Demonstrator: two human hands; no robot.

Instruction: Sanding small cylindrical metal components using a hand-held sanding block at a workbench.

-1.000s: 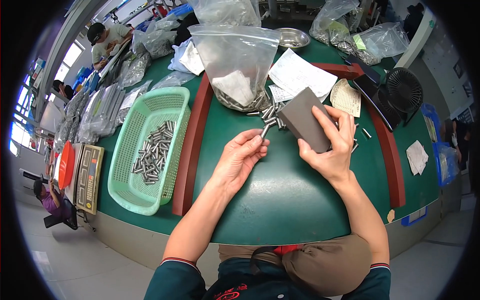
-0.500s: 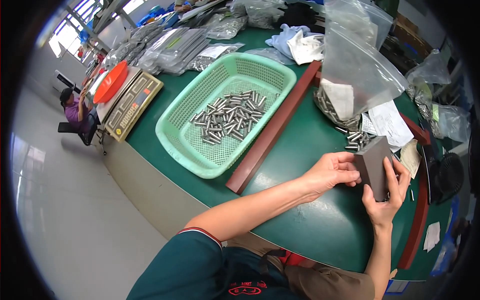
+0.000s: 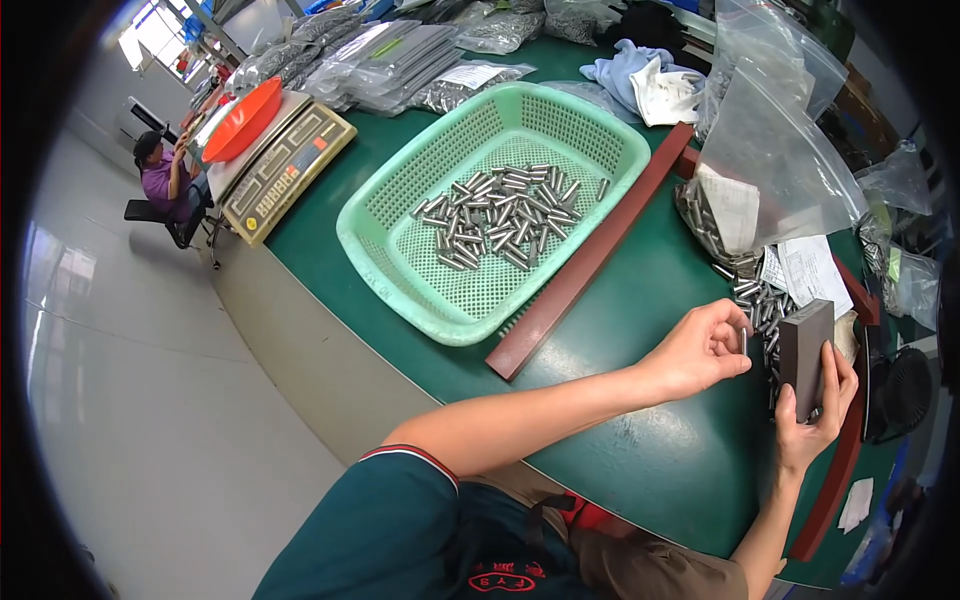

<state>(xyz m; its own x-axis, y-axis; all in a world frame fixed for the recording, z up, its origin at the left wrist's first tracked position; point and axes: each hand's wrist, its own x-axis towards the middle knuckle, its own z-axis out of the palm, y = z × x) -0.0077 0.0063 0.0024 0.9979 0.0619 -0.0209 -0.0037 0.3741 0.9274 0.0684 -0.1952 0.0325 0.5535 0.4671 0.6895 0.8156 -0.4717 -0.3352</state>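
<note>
My left hand (image 3: 695,352) is closed, with a small metal pin (image 3: 744,341) upright between its thumb and fingertips. Just right of it, my right hand (image 3: 812,425) grips a dark grey-brown rectangular block (image 3: 806,350), tilted, with its thumb on the near side and fingers along the right side. A narrow gap separates the pin from the block. Loose metal pins (image 3: 762,303) lie on the green table behind and beside the block, partly hidden by it. Many similar pins (image 3: 505,215) are heaped in a mint-green mesh basket (image 3: 375,285) at the centre.
A dark red bar (image 3: 592,262) runs along the basket's right side. An open clear bag (image 3: 785,165) of pins stands beyond my hands, near white papers (image 3: 815,272). A scale (image 3: 285,175) with an orange tray (image 3: 243,120) sits left; another person (image 3: 165,180) sits beyond.
My left hand has drawn away from the block, and a pin now shows in its fingers. The block has moved slightly right and down in view, uncovering more loose pins. The whole view has shifted.
</note>
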